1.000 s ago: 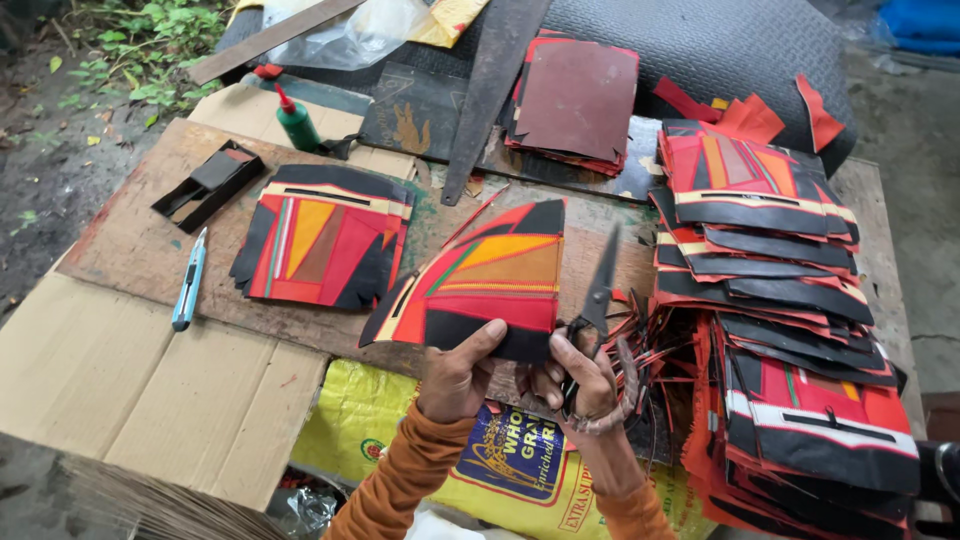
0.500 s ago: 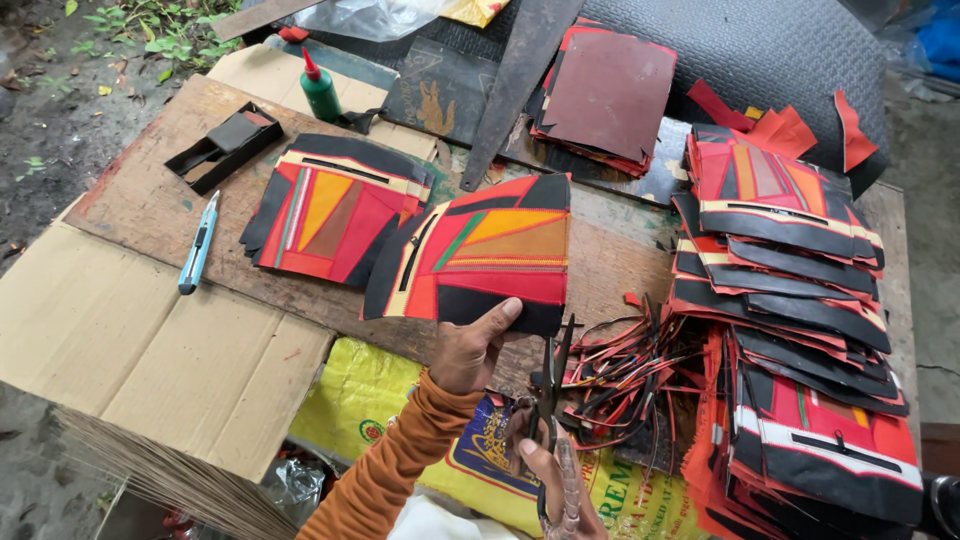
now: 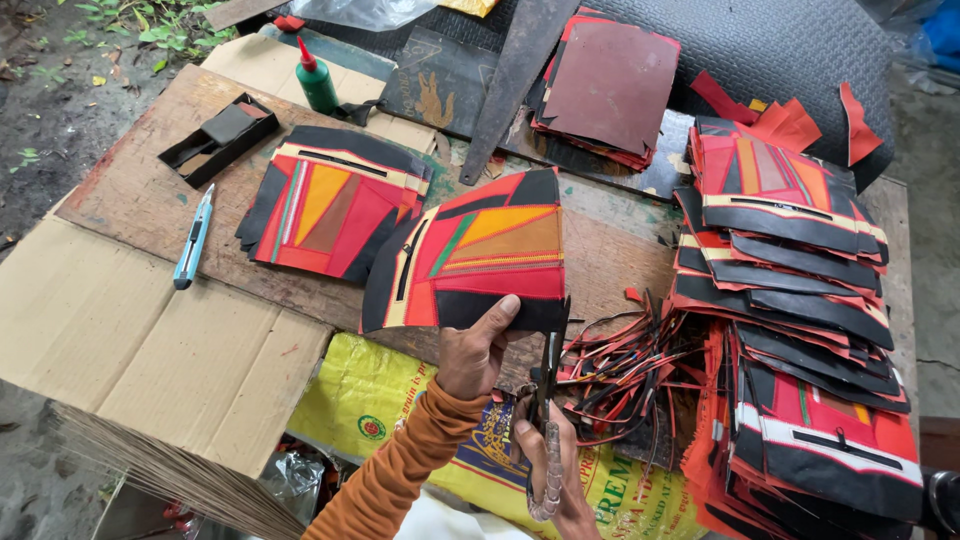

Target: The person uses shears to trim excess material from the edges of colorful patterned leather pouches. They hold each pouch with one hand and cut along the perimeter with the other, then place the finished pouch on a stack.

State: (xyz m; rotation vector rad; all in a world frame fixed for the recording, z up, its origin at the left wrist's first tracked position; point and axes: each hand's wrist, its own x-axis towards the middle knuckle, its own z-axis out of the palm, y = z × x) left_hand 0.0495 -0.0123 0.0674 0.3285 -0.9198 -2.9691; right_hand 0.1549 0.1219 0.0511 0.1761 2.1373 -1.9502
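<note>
Soft, even daylight, overcast look; shadows faint and diffuse. No strong glare. Centre sharp; slight wide-angle bending at edges. Bottom edge near camera slightly soft.

The place is outdoors, in soft daylight without hard shadows. The work surface is a worn wooden board (image 3: 140, 190) with scratches and paint stains, and a flat sheet of brown cardboard (image 3: 150, 350) lies over its near left corner. At the far left there is bare dark soil (image 3: 45, 90) with some small green weeds (image 3: 170, 20) (a few fallen leaves too). At the far side lies a black rubber mat (image 3: 790, 50) — its surface is textured — and grey concrete ground (image 3: 935, 200) shows on the right.
</note>
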